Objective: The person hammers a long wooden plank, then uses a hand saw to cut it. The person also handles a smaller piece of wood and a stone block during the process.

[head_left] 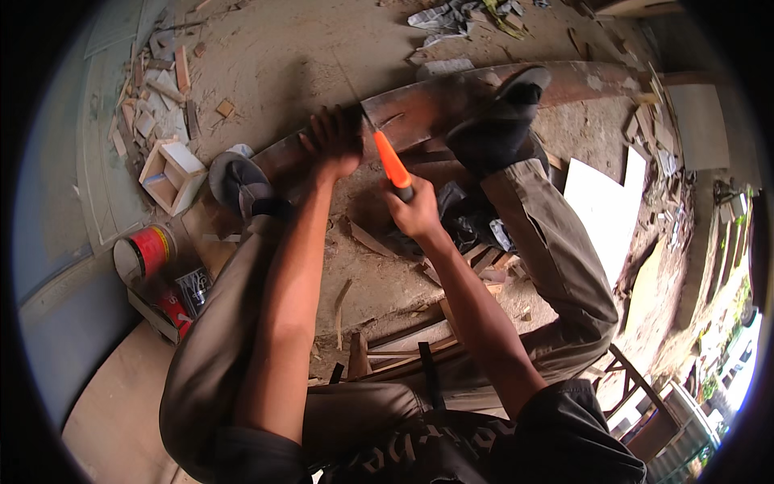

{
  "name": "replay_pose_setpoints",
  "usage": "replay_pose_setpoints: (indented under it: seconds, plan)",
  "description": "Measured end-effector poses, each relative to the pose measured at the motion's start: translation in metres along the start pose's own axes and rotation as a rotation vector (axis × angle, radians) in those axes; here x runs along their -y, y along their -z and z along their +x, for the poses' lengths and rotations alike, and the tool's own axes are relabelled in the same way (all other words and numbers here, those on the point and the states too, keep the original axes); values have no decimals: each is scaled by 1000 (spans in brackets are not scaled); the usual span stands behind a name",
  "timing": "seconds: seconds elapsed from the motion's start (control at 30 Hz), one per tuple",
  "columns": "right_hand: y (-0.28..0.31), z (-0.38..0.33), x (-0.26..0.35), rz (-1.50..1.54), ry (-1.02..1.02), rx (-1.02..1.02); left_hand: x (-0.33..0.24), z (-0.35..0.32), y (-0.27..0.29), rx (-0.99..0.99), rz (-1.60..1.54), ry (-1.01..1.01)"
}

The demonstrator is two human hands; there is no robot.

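Observation:
My right hand (416,213) is wrapped round the orange and black handle of a handsaw (390,159). Seen almost edge-on, its thin blade runs forward across a long brown wooden board (419,101). My left hand (334,143) lies on the board just left of the blade, fingers spread and partly in shadow. Further along the board to the right rests my dark-shoed right foot (498,121). My left foot (240,184) is beside the board's left end. Whether the blade sits inside a cut is too dark to tell.
Offcuts (164,86) and a small open wooden box (172,177) lie at the left. A red tin (151,248) stands nearer me. Black plastic (468,218) lies between my legs, and a white panel (598,211) lies right. Crumpled sheets (451,18) are at the far side.

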State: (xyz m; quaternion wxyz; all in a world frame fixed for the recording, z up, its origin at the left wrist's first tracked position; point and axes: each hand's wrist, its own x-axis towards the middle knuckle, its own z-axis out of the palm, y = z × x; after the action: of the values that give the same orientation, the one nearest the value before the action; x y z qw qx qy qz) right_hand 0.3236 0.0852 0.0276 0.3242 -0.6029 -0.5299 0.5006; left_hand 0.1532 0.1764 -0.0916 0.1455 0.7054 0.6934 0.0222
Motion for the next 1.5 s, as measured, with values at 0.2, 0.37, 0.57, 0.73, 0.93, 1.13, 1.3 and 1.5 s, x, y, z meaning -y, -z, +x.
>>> replay_pose_setpoints:
  seconds: [0.2,0.37,0.57,0.73,0.93,1.13,1.3,1.5]
  plan:
    - [-7,-22,19,97,-65,70,48,17,-24,-50,323,-13]
    - [35,-154,7,-4,-299,136,10,0,17,182,-21,43]
    - [32,-104,15,-18,-293,49,13,-13,24,115,-32,66]
    - [-10,14,12,-58,-93,-62,12,5,-2,32,83,-44]
    - [14,-59,-1,110,-240,-17,25,7,-17,25,398,-53]
    - [50,-173,4,-104,-176,32,4,-14,39,161,-149,77]
    - [-1,-46,3,91,-234,-70,1,-11,28,112,-60,73]
    - [-16,8,9,5,-92,-105,-10,-6,34,150,5,91]
